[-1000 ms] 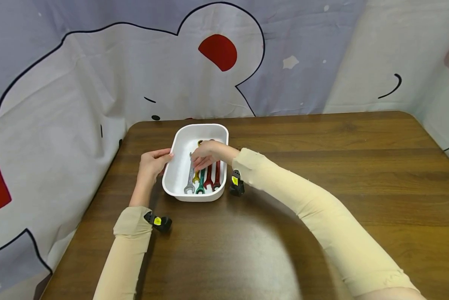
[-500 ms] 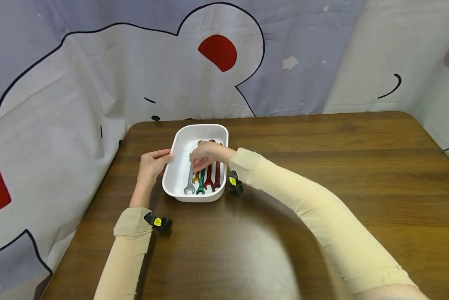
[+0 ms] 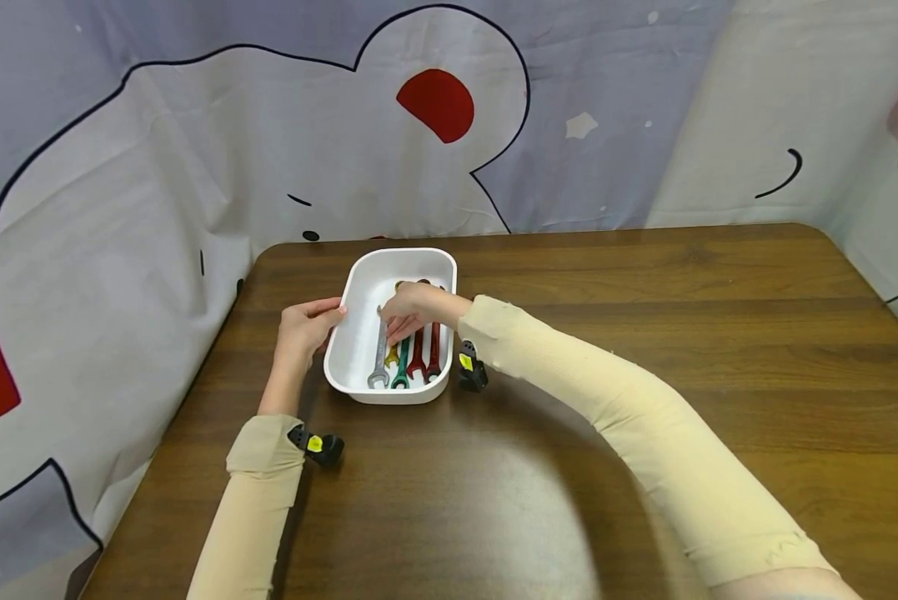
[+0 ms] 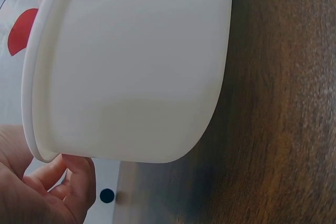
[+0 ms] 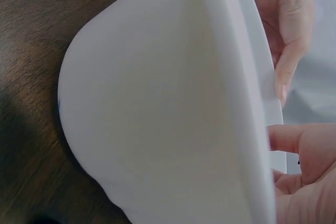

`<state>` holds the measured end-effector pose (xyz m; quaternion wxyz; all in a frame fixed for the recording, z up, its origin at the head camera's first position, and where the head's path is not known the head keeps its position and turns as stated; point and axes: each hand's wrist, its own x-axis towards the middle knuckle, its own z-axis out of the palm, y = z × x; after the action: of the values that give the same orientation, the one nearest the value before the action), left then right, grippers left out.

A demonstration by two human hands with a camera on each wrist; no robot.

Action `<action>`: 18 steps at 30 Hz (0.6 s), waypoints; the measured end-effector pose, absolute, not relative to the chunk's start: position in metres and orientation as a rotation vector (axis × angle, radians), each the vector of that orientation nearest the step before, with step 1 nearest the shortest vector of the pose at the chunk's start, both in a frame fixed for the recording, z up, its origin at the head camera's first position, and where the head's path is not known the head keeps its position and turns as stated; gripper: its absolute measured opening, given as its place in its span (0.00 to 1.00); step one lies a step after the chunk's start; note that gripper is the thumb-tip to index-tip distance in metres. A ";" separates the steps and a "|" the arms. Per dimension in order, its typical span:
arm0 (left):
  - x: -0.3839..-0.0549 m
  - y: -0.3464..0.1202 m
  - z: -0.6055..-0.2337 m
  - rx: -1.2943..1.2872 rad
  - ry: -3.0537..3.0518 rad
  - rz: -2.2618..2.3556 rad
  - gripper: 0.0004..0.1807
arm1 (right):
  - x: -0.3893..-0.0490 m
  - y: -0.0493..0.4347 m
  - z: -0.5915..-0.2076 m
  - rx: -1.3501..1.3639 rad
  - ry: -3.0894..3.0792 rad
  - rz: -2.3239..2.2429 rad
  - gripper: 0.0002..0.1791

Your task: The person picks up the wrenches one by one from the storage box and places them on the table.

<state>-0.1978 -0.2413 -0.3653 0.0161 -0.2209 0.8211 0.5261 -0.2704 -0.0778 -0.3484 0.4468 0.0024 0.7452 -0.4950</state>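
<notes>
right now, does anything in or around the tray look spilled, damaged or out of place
Nothing stands out: the wrenches lie roughly side by side inside the white tray, which the left hand holds. The right hand hides parts of them, which I can't judge.

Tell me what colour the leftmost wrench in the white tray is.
The leftmost wrench is silvery grey; it shows best in the head view.

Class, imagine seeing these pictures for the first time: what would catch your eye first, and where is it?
Probably the white tub on the brown table, just left of centre in the head view, with silver, yellow, green and red wrenches lying inside. The left hand grips its left rim, while the right hand is over the wrenches. Behind, a red patch stands out on the pale patterned cloth.
</notes>
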 end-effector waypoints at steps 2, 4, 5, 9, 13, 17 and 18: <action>-0.198 -0.241 -0.366 -0.693 2.551 1.638 0.22 | -0.270 -0.079 -0.348 0.000 1.846 -1.221 0.20; -0.198 -0.241 -0.366 -0.702 2.543 1.642 0.22 | -0.270 -0.080 -0.349 -0.007 1.843 -1.226 0.19; -0.198 -0.241 -0.366 -0.704 2.543 1.643 0.22 | -0.270 -0.080 -0.350 -0.009 1.844 -1.232 0.17; -0.198 -0.241 -0.365 -0.703 2.543 1.652 0.21 | -0.269 -0.083 -0.353 -0.037 1.880 -1.241 0.05; -0.198 -0.241 -0.365 -0.702 2.552 1.640 0.21 | -0.266 -0.084 -0.357 -0.136 1.997 -1.169 0.05; -0.198 -0.241 -0.365 -0.695 2.559 1.628 0.21 | -0.262 -0.085 -0.358 -0.235 2.115 -1.099 0.06; -0.198 -0.241 -0.365 -0.694 2.560 1.627 0.21 | -0.261 -0.085 -0.357 -0.248 2.130 -1.093 0.05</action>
<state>-0.1982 -0.2413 -0.3653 0.0148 -0.2230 0.8226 0.5229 -0.2613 -0.0852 -0.3575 0.3591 -0.0961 0.8259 -0.4239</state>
